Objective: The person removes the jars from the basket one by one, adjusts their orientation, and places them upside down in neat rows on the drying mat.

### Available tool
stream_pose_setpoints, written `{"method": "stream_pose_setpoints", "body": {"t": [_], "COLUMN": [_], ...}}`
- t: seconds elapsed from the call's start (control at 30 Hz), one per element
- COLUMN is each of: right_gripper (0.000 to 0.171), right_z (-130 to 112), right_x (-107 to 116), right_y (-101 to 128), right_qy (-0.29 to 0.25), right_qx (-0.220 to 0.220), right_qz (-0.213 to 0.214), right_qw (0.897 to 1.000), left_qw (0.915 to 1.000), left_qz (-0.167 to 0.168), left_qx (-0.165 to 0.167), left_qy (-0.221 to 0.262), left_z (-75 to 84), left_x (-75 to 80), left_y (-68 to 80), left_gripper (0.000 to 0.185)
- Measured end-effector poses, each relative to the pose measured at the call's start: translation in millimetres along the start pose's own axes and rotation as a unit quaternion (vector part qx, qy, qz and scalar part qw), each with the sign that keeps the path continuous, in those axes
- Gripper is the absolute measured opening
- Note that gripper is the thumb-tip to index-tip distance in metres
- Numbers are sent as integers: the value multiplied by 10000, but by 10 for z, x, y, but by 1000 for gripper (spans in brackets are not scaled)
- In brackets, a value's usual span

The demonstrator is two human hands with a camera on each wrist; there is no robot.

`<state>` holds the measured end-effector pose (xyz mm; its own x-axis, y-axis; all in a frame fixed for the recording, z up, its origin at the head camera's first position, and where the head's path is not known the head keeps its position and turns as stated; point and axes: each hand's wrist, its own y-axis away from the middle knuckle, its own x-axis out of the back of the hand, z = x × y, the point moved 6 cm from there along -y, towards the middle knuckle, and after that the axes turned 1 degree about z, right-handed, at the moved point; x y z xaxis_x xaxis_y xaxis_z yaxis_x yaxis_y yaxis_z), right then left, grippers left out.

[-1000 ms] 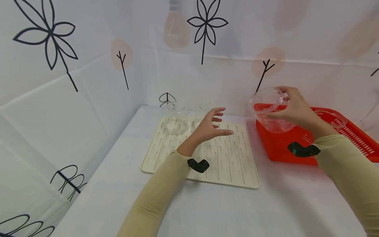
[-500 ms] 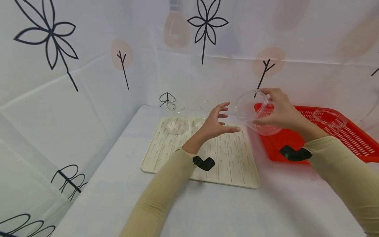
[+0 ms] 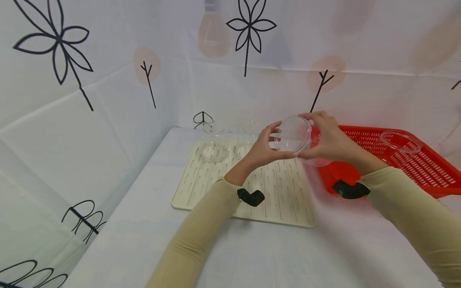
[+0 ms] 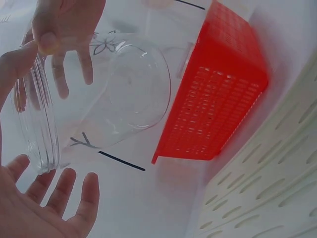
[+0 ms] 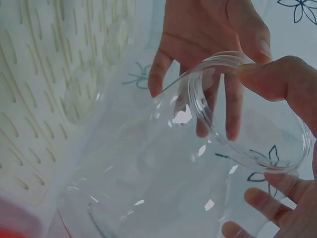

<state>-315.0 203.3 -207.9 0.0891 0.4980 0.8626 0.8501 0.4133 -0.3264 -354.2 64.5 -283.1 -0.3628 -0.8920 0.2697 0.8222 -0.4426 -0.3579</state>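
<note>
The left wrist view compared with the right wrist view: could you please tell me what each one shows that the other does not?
Only the left wrist view shows the red basket, seen from its side and underside. Only the right wrist view looks into the clear jar's open mouth, with another clear dish faint on the mat. Both show the clear jar with the right hand gripping its rim, the left hand open beside it, and the cream drying mat.
</note>
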Motion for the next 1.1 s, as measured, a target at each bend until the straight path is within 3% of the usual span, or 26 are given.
{"method": "stream_pose_setpoints", "body": {"t": [0.33, 0.63, 0.77, 0.9, 1.1], "right_gripper": [92, 95, 94, 97, 87], "right_z": [-51, -35, 11, 142, 406], "right_x": [-83, -116, -66, -21, -45], "right_y": [-10, 2, 15, 54, 159], "right_qy": [368, 245, -39, -576, -1518], "right_qx": [157, 95, -90, -614, -1334], "right_qz": [2, -24, 95, 166, 685], "right_qw": [9992, 9997, 9999, 9963, 9770], "left_qw": [9998, 9998, 9998, 9992, 9981], "left_qz": [20, 125, 183, 264, 284], "left_qx": [-34, 28, 119, 197, 254], "left_qy": [-193, -171, 6, 236, 493], "left_z": [37, 14, -30, -74, -104], "left_x": [3, 51, 79, 119, 155], "left_y": [11, 32, 53, 63, 86], "left_gripper": [94, 92, 92, 92, 93]}}
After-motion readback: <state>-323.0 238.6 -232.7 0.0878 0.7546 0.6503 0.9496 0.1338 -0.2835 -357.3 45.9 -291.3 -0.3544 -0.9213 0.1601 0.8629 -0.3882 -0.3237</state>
